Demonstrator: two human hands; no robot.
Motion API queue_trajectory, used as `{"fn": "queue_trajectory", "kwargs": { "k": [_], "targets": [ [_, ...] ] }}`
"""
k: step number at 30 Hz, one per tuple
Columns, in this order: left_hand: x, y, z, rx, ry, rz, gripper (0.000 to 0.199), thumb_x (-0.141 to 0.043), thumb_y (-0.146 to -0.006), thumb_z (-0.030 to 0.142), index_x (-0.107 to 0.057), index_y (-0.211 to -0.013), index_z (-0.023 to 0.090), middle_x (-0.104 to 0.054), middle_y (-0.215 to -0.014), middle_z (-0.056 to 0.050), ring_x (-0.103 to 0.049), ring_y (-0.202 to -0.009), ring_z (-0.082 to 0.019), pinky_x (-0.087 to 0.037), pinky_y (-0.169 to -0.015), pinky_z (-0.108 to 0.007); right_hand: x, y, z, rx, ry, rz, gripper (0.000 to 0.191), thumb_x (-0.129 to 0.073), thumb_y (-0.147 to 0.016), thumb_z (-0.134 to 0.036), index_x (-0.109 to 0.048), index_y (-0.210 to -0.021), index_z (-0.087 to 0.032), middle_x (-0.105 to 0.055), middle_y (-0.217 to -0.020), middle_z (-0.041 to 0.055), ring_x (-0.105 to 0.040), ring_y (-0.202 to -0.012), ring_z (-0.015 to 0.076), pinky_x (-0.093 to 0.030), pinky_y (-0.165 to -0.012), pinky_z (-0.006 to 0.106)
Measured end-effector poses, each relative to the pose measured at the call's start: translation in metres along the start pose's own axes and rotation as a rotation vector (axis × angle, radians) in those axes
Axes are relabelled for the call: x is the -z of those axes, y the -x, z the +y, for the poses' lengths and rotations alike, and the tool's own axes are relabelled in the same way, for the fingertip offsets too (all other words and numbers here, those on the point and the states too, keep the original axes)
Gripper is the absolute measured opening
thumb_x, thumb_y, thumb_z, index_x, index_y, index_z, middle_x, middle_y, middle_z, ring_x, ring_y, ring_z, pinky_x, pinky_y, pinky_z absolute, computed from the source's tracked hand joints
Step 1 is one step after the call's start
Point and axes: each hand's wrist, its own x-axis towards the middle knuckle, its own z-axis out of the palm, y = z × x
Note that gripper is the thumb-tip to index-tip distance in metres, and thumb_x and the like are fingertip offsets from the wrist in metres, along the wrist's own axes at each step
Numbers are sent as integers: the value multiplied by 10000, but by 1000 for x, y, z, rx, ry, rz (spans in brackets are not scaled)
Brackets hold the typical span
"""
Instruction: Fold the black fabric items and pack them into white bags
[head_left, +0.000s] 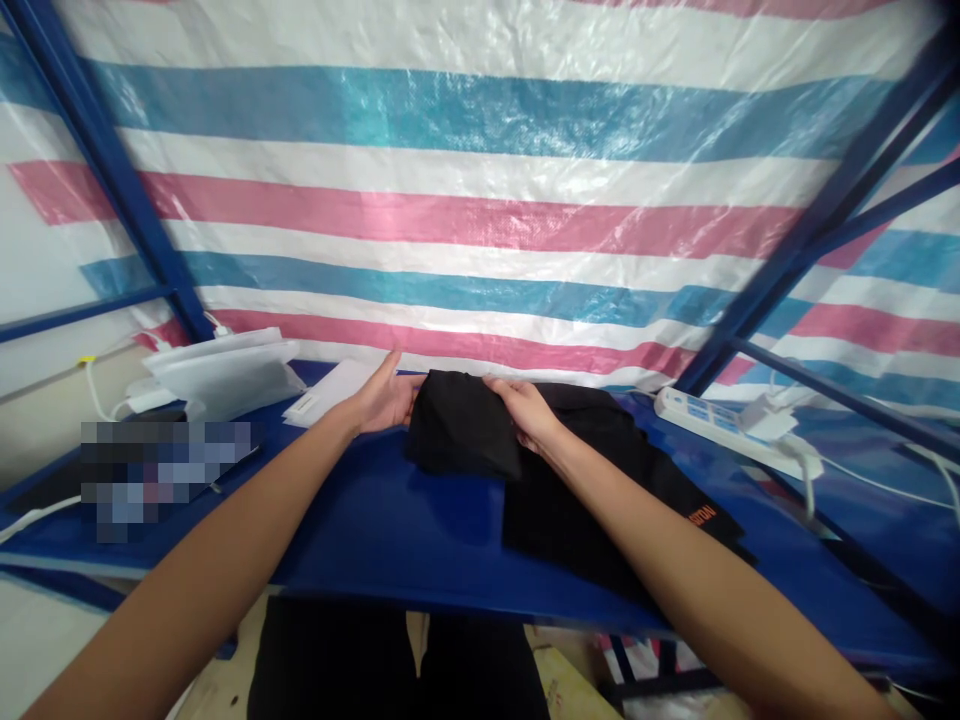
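Note:
A black garment (577, 520) with orange lettering near its right end lies on the blue table; its exact kind does not show. Its left end is a folded bundle (465, 425), raised at the back. My right hand (529, 412) pinches the bundle's upper right edge, thumb on top and fingers mostly tucked behind the cloth. At the bundle's left side is my left hand (384, 398), palm turned inward. Its thumb points up, away from the cloth, and its fingers reach to the garment's edge, where the tips are partly hidden.
White papers (322, 392) lie left of my left hand. Farther left stand a white plastic packet (232, 370), cables and a blurred-out object (165, 475). A white power strip (735, 430) with plugs sits at right. Blue metal posts (810, 230) frame a striped plastic sheet (465, 220) behind.

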Motion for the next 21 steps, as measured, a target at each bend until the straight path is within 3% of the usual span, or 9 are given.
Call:
{"fn": "queue_trajectory", "kwargs": {
  "k": [2,5,8,12,14,16,19,21],
  "targets": [
    [-1,0,0,50,69,2,847,-613,-911,867,-672,-1457,222,-773,-1281,-191,-738,-1105,-338,-570,-856,-393,4,-8,10,49,131,45,464,-704,-971,-637,-776,-1054,-186,-828,-994,125,-781,-824,266,-632,-652,358],
    [-5,-3,-6,129,17,150,833,-880,-851,600,-586,-1565,287,-745,-1376,-156,-703,-1229,-332,-547,-920,-388,9,-5,12,331,375,124,492,-717,-998,-571,-718,-1330,-208,-768,-1337,170,-765,-1165,325,-648,-968,496],
    [-10,-10,-15,123,-2,320,766,-852,-897,489,-570,-1572,264,-744,-1377,-150,-694,-1249,-325,-550,-959,-405,8,12,1,642,600,37,455,-688,-1040,-537,-705,-1390,-247,-714,-1406,157,-668,-1345,354,-536,-1182,574],
    [-8,-16,-21,72,78,489,738,-779,-962,501,-512,-1602,248,-662,-1513,-185,-690,-1271,-334,-578,-965,-419,1,30,-9,786,664,-202,500,-718,-1034,-525,-670,-1482,-308,-650,-1472,130,-609,-1417,340,-520,-1220,547],
    [-6,-15,-18,102,168,476,856,-798,-948,560,-411,-1662,292,-615,-1575,-189,-698,-1279,-337,-589,-973,-436,-1,28,-5,813,685,-267,516,-725,-1036,-483,-652,-1515,-306,-615,-1518,134,-580,-1458,332,-502,-1241,536],
    [-4,-12,-13,100,301,365,949,-825,-918,598,-345,-1687,321,-610,-1580,-194,-718,-1263,-342,-600,-981,-457,-2,22,2,813,693,-268,439,-665,-1071,-387,-667,-1498,-287,-632,-1492,140,-615,-1421,314,-514,-1227,522],
    [-8,-9,-5,50,463,156,843,-783,-941,629,-457,-1622,256,-657,-1506,-220,-732,-1241,-357,-610,-1005,-485,1,9,10,761,630,-126,338,-608,-1068,-264,-731,-1383,-267,-728,-1342,120,-713,-1263,290,-564,-1153,505],
    [-15,-8,-1,0,516,108,750,-720,-985,632,-518,-1568,206,-683,-1455,-233,-726,-1254,-355,-602,-1048,-485,3,2,13,699,560,29,289,-655,-1025,-255,-765,-1292,-261,-780,-1249,96,-747,-1179,293,-591,-1099,497]
  ]
}}
